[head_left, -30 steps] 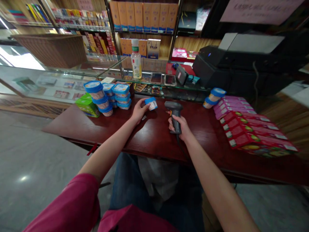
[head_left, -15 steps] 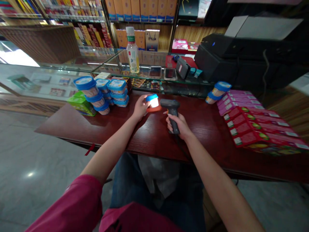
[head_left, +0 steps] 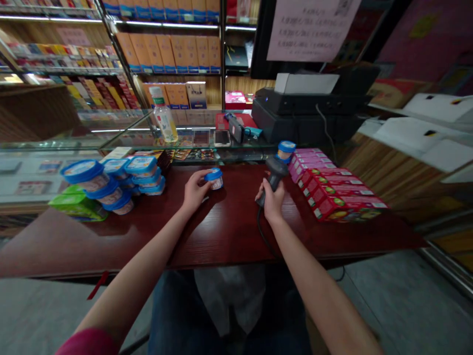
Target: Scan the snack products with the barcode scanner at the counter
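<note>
My left hand (head_left: 195, 191) grips a small round tub with a blue lid (head_left: 215, 178), held just above the wooden counter. In my right hand (head_left: 273, 198) is a dark barcode scanner (head_left: 276, 170), its head up and its cable hanging down to the counter. Behind the scanner, a short stack of blue-lidded round tubs (head_left: 287, 147) is partly hidden. To the left stand a leaning stack of round tubs (head_left: 105, 192) and stacked rectangular blue-lidded tubs (head_left: 148, 175).
A green package (head_left: 76, 203) lies by the left stacks. Red boxes (head_left: 338, 195) and pink-purple boxes (head_left: 310, 160) line the right. Behind the dark red counter (head_left: 229, 236) runs a glass display case with a bottle (head_left: 164, 118) on top. A black machine (head_left: 303, 116) stands at back right.
The view has turned right and up. My right hand has carried the scanner rightward, away from the tub. The bright light on the tub is gone; my left hand still holds it.
</note>
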Tool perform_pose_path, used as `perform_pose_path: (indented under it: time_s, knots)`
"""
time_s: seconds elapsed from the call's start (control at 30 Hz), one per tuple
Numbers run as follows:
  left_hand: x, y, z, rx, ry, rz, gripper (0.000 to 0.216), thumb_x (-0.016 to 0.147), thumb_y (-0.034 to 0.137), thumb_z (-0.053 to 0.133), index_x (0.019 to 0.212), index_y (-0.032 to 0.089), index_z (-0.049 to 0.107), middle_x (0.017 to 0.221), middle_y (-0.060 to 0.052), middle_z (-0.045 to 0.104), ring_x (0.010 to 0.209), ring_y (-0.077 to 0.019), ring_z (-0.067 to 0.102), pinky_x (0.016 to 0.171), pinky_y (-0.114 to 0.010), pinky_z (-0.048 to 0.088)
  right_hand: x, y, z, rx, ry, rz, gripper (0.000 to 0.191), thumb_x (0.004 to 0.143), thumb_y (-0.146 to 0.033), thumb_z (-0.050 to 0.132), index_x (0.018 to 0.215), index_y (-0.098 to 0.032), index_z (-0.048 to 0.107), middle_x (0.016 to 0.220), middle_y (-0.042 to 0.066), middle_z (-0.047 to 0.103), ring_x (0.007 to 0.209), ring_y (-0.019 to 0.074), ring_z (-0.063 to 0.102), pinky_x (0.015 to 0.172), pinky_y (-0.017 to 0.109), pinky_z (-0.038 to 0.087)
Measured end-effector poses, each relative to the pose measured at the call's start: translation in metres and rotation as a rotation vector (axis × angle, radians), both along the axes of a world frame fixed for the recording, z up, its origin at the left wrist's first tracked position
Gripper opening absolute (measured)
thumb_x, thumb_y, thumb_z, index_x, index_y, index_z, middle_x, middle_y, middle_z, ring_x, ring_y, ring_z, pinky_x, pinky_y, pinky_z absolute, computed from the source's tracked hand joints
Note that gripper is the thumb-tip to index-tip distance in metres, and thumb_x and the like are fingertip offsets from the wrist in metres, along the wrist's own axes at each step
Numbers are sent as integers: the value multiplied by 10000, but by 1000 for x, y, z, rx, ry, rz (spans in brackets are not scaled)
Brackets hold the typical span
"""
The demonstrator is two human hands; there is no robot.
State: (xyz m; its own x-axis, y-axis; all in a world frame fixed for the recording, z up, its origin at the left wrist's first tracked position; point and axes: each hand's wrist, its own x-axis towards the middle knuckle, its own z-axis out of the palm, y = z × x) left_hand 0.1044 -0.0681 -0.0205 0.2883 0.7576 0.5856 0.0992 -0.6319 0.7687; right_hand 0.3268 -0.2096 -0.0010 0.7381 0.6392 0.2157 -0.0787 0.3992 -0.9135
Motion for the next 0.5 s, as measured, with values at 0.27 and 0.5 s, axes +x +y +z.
perform_pose_path:
  time_s: [0.27, 0.5]
  knots:
    - [148, 8, 59, 189, -13, -176, 352, 847, 135, 714, 1186, 230, 738, 1303, -96, 725, 1246, -251, 670, 1042, -414, 578, 66, -17, -6, -123, -176, -398, 398, 868, -501, 690, 1118, -246, 514, 612, -46, 580, 439, 207, 597, 463, 339, 511]
    - [275, 20, 99, 288, -26, -193, 419, 826, 14, 639, 1174, 227, 737, 1319, -96, 705, 1281, -252, 642, 1028, -391, 580, 81, -13, -7, -185, -125, -555, 427, 894, -491, 633, 1186, -195, 536, 637, -6, 633, 473, 241, 650, 527, 367, 559]
